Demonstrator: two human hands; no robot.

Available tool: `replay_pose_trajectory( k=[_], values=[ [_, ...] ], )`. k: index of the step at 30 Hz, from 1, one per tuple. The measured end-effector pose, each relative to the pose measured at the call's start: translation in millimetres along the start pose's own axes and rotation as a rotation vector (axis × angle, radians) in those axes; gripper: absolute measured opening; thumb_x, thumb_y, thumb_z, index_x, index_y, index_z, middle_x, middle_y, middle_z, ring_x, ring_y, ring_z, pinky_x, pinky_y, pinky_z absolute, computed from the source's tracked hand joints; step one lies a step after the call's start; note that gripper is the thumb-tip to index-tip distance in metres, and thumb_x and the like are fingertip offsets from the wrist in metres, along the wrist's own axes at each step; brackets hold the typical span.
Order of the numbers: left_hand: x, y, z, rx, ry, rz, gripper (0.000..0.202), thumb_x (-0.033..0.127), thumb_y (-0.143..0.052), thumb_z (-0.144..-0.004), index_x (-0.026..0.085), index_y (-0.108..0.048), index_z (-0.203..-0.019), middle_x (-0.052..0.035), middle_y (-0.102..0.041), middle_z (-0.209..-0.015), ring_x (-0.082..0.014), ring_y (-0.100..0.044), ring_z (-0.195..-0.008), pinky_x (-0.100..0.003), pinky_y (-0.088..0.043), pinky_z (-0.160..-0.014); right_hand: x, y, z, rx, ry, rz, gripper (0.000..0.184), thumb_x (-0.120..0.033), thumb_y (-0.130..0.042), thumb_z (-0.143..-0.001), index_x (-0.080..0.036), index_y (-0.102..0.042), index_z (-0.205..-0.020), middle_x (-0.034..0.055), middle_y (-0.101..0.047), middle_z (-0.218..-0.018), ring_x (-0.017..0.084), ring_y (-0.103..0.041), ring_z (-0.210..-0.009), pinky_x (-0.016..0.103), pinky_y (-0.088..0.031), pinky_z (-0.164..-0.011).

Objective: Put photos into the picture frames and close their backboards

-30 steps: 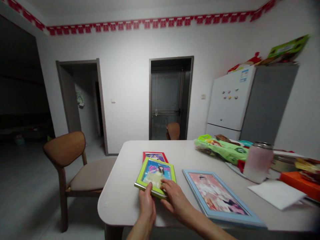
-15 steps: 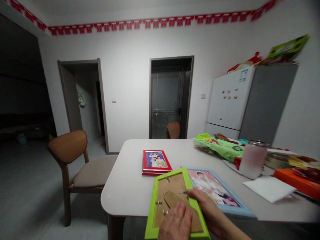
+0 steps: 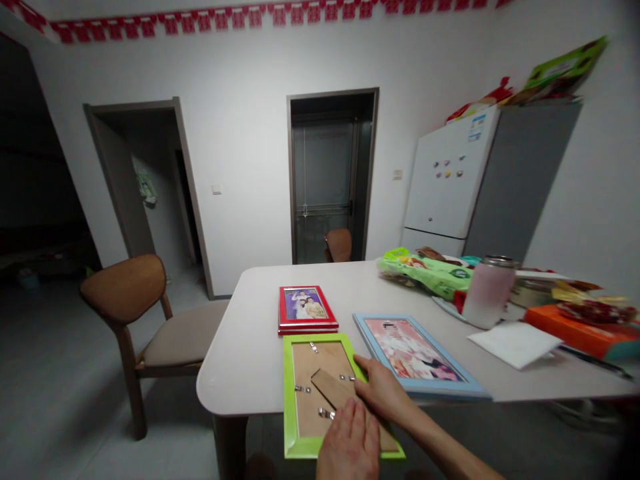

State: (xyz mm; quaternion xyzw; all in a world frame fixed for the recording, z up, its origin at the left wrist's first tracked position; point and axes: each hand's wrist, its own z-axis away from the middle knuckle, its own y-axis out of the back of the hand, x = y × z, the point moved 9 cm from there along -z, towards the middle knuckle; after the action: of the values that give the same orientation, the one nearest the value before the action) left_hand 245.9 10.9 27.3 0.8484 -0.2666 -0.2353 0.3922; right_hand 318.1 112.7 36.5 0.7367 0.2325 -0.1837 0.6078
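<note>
A green photo frame [image 3: 290, 373] lies back side up at the near edge of the table, its lower part jutting past that edge. Its brown backing board [image 3: 320, 357] carries several metal clips and a brown stand leg [image 3: 325, 387]. My right hand [image 3: 385, 393] grips the frame's right side, fingers partly hidden. Across the stand leg and lower board lies my left hand [image 3: 350, 440], fingers flat and side by side, its thumb out of sight. Close by are a blue photo frame [image 3: 430, 353] and a red photo frame [image 3: 309, 308], which rests on another red-edged piece; both show pictures.
On the white table [image 3: 240, 347], to the right, are a pink tumbler [image 3: 489, 293], a green snack bag [image 3: 430, 273], a white paper [image 3: 517, 343] and an orange box [image 3: 575, 327]. A wooden chair [image 3: 125, 293] stands left; a fridge [image 3: 450, 180] is behind.
The green frame has moved left, away from the blue frame, and now lies flatter at the table edge. Both hands moved with it. The camera view has shifted slightly.
</note>
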Motion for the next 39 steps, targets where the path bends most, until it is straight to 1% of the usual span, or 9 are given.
replay_pose_trajectory(
  k=[4, 7, 11, 14, 16, 27, 30, 34, 39],
  values=[
    [-0.1, -9.5, -1.4, -0.15, 0.022, 0.096, 0.033, 0.024, -0.037, -0.084, 0.015, -0.048, -0.113, -0.009, -0.052, -0.115, -0.0203, -0.048, -0.106, -0.029, -0.044, -0.084, -3.3, -4.9, 0.9, -0.008, 0.066, 0.114, 0.039, -0.015, -0.042, -0.062, -0.014, -0.057, -0.098, 0.0086, -0.059, -0.089, 0.017, -0.053, -0.086, 0.024, -0.037, -0.078],
    [-13.4, -7.4, 4.8, -0.292, 0.078, 0.276, 0.038, 0.028, -0.043, -0.079, 0.015, -0.046, -0.115, -0.0083, -0.049, -0.119, -0.0207, -0.044, -0.109, -0.031, -0.041, -0.089, -5.6, -5.9, 1.4, 0.0, 0.113, 0.143, 0.038, -0.014, -0.041, -0.063, -0.013, -0.057, -0.098, 0.0098, -0.056, -0.095, 0.017, -0.051, -0.09, 0.023, -0.035, -0.083],
    [-64.7, 9.1, 21.9, -0.378, 0.323, 0.386, 0.061, 0.037, -0.052, -0.068, 0.013, -0.037, -0.122, -0.0106, -0.033, -0.13, -0.0246, -0.03, -0.119, -0.041, -0.026, -0.098, -11.8, -7.2, 0.9, -0.009, 0.185, 0.153, 0.039, -0.014, -0.042, -0.064, -0.012, -0.058, -0.099, 0.0118, -0.048, -0.112, 0.019, -0.045, -0.103, 0.025, -0.03, -0.09],
    [-105.0, 15.4, 36.2, -0.432, 0.563, 0.312, 0.061, 0.032, -0.047, -0.069, 0.006, -0.035, -0.122, -0.0141, -0.029, -0.131, -0.0245, -0.025, -0.121, -0.04, -0.022, -0.1, -16.0, -10.7, -1.5, -0.036, 0.203, 0.162, 0.032, -0.014, -0.042, -0.066, -0.015, -0.062, -0.091, 0.0101, -0.052, -0.103, 0.018, -0.048, -0.095, 0.024, -0.033, -0.085],
    [-114.5, 14.7, 39.5, -0.455, 0.621, 0.309, 0.061, 0.032, -0.045, -0.068, 0.003, -0.036, -0.121, -0.0157, -0.03, -0.13, -0.0247, -0.025, -0.121, -0.037, -0.022, -0.1, -18.7, -12.1, -3.6, -0.041, 0.201, 0.172, 0.028, -0.012, -0.041, -0.066, -0.016, -0.064, -0.083, 0.0086, -0.054, -0.094, 0.016, -0.051, -0.087, 0.023, -0.035, -0.08],
    [-113.8, 6.5, 42.4, -0.384, 0.607, 0.339, 0.061, 0.032, -0.045, -0.067, 0.001, -0.038, -0.119, -0.0169, -0.031, -0.129, -0.0253, -0.027, -0.12, -0.037, -0.025, -0.099, -31.2, -6.6, -3.5, -0.002, 0.197, 0.254, 0.024, -0.015, -0.039, -0.071, -0.017, -0.063, -0.075, 0.0085, -0.055, -0.085, 0.017, -0.05, -0.079, 0.025, -0.034, -0.071],
    [-114.2, 5.0, 43.1, -0.388, 0.601, 0.322, 0.06, 0.032, -0.043, -0.069, 0.0, -0.038, -0.12, -0.0169, -0.031, -0.129, -0.025, -0.027, -0.12, -0.037, -0.025, -0.099, -53.2, -9.4, 4.5, 0.031, 0.278, 0.211, 0.025, -0.021, -0.04, -0.074, -0.019, -0.063, -0.085, 0.0075, -0.057, -0.091, 0.018, -0.047, -0.087, 0.026, -0.031, -0.076],
    [-115.5, 4.7, 44.1, -0.358, 0.61, 0.314, 0.059, 0.033, -0.042, -0.07, 0.002, -0.038, -0.12, -0.0158, -0.034, -0.128, -0.024, -0.029, -0.119, -0.035, -0.027, -0.099, -95.8, -34.3, 14.7, -0.1, 0.417, 0.124, 0.025, -0.027, -0.04, -0.077, -0.02, -0.064, -0.074, 0.0044, -0.058, -0.083, 0.016, -0.047, -0.083, 0.024, -0.031, -0.074],
    [-116.0, 4.5, 43.7, -0.337, 0.612, 0.322, 0.059, 0.032, -0.042, -0.069, 0.002, -0.038, -0.119, -0.0155, -0.036, -0.127, -0.0242, -0.03, -0.119, -0.036, -0.028, -0.098, -115.4, -46.0, 11.3, -0.083, 0.403, 0.144, 0.024, -0.03, -0.043, -0.076, -0.02, -0.064, -0.071, 0.0055, -0.058, -0.08, 0.017, -0.047, -0.082, 0.024, -0.032, -0.07]
  ],
)
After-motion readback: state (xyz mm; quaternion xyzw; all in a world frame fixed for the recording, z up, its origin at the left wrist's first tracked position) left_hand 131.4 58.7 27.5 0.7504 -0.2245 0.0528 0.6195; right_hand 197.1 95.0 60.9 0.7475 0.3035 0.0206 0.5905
